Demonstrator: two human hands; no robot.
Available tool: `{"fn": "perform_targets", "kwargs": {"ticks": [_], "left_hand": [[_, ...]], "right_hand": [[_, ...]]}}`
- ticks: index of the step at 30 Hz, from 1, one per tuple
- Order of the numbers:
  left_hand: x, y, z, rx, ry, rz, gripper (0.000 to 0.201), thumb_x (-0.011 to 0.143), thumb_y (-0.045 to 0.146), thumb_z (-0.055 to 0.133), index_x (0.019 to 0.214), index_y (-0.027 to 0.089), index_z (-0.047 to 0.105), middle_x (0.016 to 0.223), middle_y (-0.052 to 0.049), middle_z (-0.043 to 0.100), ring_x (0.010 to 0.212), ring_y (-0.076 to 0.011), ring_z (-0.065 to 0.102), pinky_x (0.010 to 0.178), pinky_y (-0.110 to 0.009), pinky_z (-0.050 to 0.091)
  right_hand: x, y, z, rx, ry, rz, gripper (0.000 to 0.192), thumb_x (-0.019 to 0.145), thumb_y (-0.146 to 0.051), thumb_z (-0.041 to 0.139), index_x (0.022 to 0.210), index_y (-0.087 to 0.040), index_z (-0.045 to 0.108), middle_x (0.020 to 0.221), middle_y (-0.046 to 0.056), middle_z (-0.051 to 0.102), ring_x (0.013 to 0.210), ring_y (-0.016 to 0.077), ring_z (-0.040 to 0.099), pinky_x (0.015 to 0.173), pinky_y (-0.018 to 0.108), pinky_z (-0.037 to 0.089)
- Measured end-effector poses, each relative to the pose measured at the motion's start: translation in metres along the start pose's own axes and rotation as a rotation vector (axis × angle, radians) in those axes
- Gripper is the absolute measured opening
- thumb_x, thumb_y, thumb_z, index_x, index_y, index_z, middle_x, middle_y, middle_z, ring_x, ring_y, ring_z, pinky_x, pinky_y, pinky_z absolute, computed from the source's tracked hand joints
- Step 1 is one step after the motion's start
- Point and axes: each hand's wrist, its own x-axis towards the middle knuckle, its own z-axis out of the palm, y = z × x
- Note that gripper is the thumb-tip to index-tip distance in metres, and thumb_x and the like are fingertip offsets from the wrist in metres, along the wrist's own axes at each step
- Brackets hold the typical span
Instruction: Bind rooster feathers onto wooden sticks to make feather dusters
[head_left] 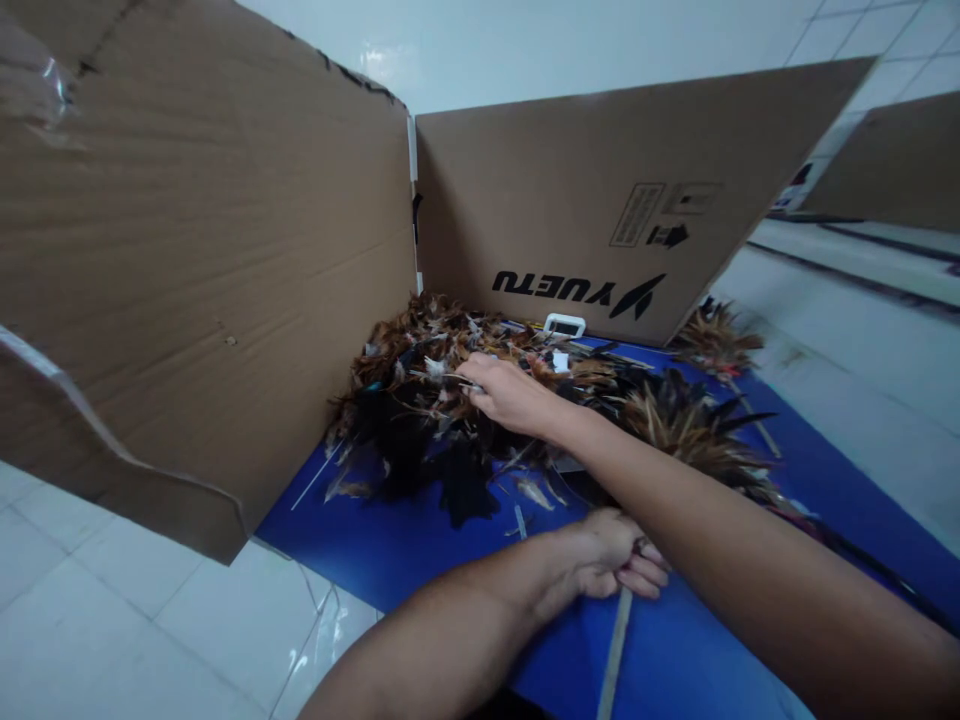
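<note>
My right hand (506, 392) reaches across into a loose heap of brown, black and white feathers (409, 400). Its fingers are closed at the heap, with thin feather stems at the fingertips. Nearer to me, my left hand (622, 560) is closed around a thin pale stick (615, 655) that slants down toward the bottom of the view. The stick's upper end is hidden behind my hand and right forearm. Just beyond that forearm, a full bunch of brown and black feathers (675, 415) fans out. Everything rests on a blue surface (360, 545).
Tall cardboard panels stand at the left (225, 250) and back (525, 190), meeting in a corner. A small white device with a dark display (564, 325) leans at the back panel's foot. Another feather duster (718, 338) lies at the right. White tiled floor (90, 600) borders the surface.
</note>
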Motion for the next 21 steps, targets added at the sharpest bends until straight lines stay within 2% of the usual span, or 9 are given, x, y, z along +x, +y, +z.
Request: {"fn": "perform_targets", "kwargs": {"ticks": [3,7,11,16,19,21], "left_hand": [[-0.008,0.006,0.002,-0.059,-0.057,-0.083,0.026,0.078,0.009,0.034,0.054,0.019,0.028,0.045,0.007,0.022,0.030,-0.0032,0.016,0.034,-0.018,0.005],[-0.013,0.009,0.003,-0.109,-0.059,-0.073,0.027,0.087,0.022,0.032,0.061,0.018,0.033,0.049,0.007,0.025,0.032,-0.0032,0.017,0.035,-0.017,0.005],[-0.014,0.010,0.003,-0.115,-0.057,-0.043,0.030,0.091,0.032,0.031,0.064,0.018,0.033,0.051,0.008,0.023,0.034,-0.0029,0.015,0.034,-0.015,0.006],[-0.014,0.015,-0.002,-0.136,-0.036,0.043,0.030,0.088,0.039,0.039,0.068,0.017,0.034,0.054,0.008,0.025,0.037,-0.0020,0.015,0.034,-0.014,0.007],[-0.016,0.021,-0.005,-0.165,-0.034,0.112,0.032,0.085,0.042,0.045,0.068,0.017,0.033,0.055,0.008,0.024,0.038,-0.0014,0.015,0.034,-0.013,0.007],[-0.018,0.026,-0.006,-0.173,-0.035,0.157,0.032,0.083,0.042,0.049,0.069,0.017,0.034,0.056,0.008,0.024,0.038,-0.0014,0.015,0.034,-0.012,0.008]], "right_hand": [[-0.002,0.003,-0.019,0.013,0.056,0.052,0.020,0.076,-0.008,0.044,0.090,-0.014,0.058,0.090,0.008,0.059,0.081,0.0176,0.054,0.073,0.026,0.039],[-0.011,0.011,-0.048,0.128,0.175,0.181,0.019,0.079,-0.012,0.045,0.093,-0.015,0.057,0.074,0.003,0.061,0.067,0.0144,0.054,0.063,0.023,0.039],[-0.032,0.022,-0.080,0.343,0.351,0.302,0.010,0.079,-0.015,0.050,0.086,-0.015,0.057,0.047,-0.008,0.046,0.043,0.0072,0.042,0.047,0.019,0.034],[-0.076,0.033,-0.124,0.627,0.642,0.472,0.007,0.075,-0.019,0.058,0.075,-0.017,0.052,0.045,-0.009,0.041,0.035,0.0029,0.032,0.035,0.017,0.023],[-0.112,0.045,-0.144,0.752,0.743,0.525,0.015,0.072,-0.022,0.061,0.068,-0.018,0.047,0.046,-0.009,0.040,0.033,0.0018,0.030,0.031,0.016,0.018],[-0.140,0.054,-0.148,0.788,0.793,0.585,0.016,0.069,-0.020,0.061,0.067,-0.018,0.046,0.047,-0.008,0.042,0.032,0.0015,0.030,0.029,0.015,0.017]]}}
